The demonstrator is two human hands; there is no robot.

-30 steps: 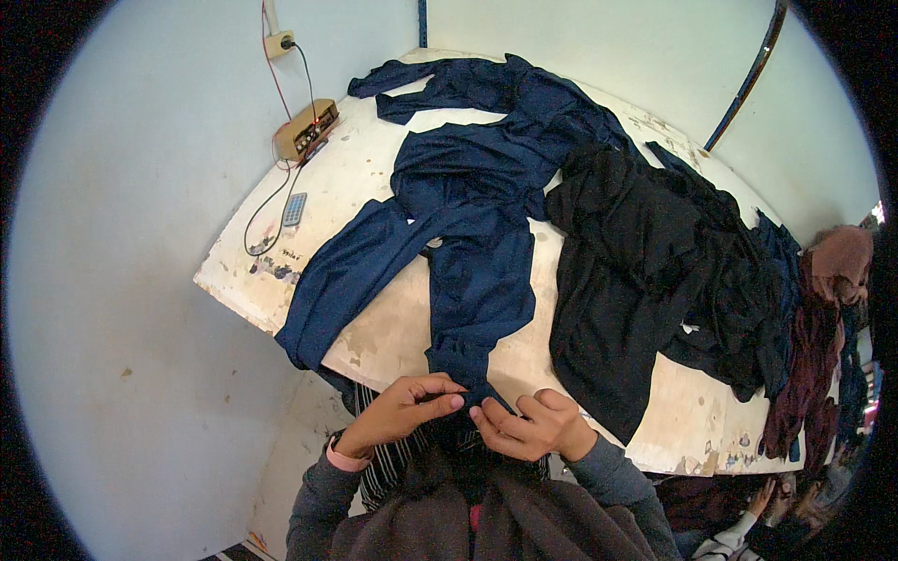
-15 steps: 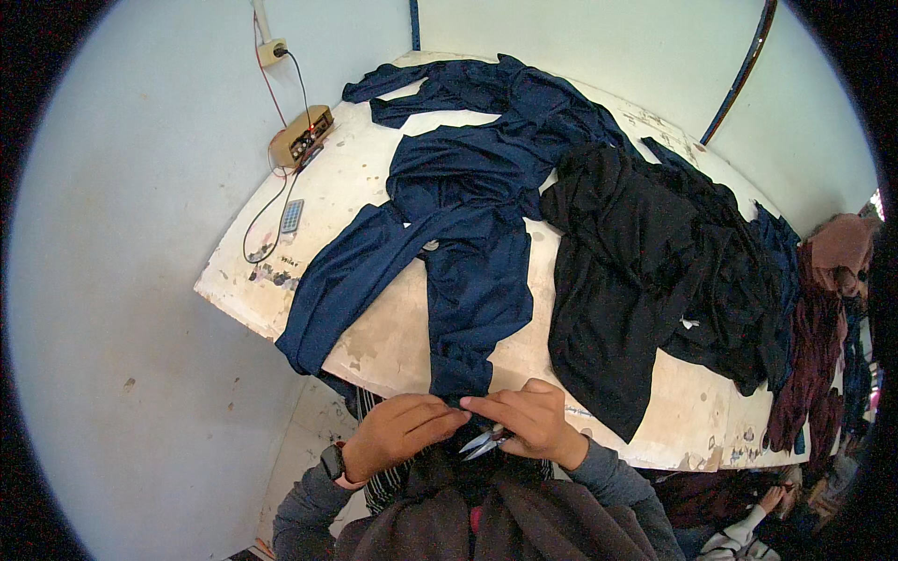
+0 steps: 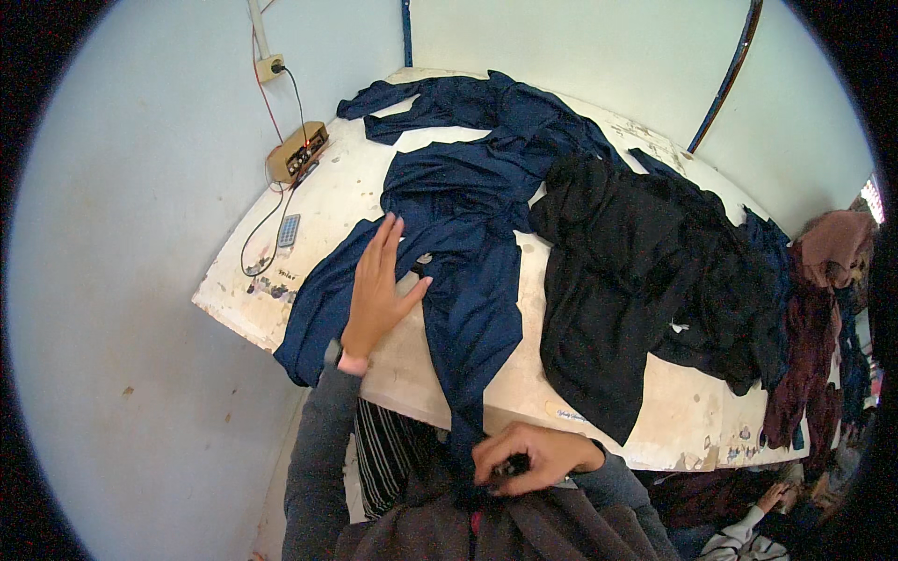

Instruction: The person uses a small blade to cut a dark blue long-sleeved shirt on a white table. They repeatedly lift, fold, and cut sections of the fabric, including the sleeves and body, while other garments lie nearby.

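Observation:
A navy garment (image 3: 458, 182) lies crumpled across the table with its sleeves spread. One sleeve (image 3: 468, 327) runs over the front edge toward my lap. My left hand (image 3: 372, 294) is open, fingers stretched, on or just over the other near sleeve; contact is hard to tell. My right hand (image 3: 547, 455) is closed at the hanging sleeve's end, just off the front edge. Dark handles of small thread snips (image 3: 513, 464) show inside that fist; their blades are hidden. Whether the fist also grips the cloth cannot be made out.
A black garment (image 3: 608, 280) lies right of the navy one. At the left stand a tan radio-like box (image 3: 297, 154) with cables and a remote control (image 3: 289, 230). Maroon cloth (image 3: 793, 374) hangs at the right edge. Another person's hand (image 3: 773, 497) shows lower right.
My left hand has let go of the sleeve end and moved up and left over the table, opening. My right hand has moved slightly down and right; the snips' blades are out of sight.

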